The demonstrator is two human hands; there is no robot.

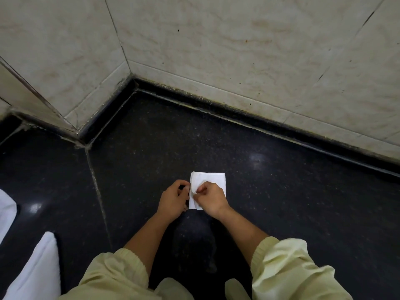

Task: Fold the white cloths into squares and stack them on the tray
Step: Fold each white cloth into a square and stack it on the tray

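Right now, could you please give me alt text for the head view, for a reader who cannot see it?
The left hand and right hand pinch a folded white cloth near its left edge on a dark surface. Tiled walls meet in a corner behind; more white fabric lies far left.

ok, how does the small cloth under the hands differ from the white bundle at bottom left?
The small cloth lies flat and thin, nearly square; the white bundle looks thick and puffy. The small cloth is fully in frame; the white bundle is cut by the left edge. The left hand and right hand pinch the small cloth; nothing touches the white bundle. Both are white, on the dark surface.
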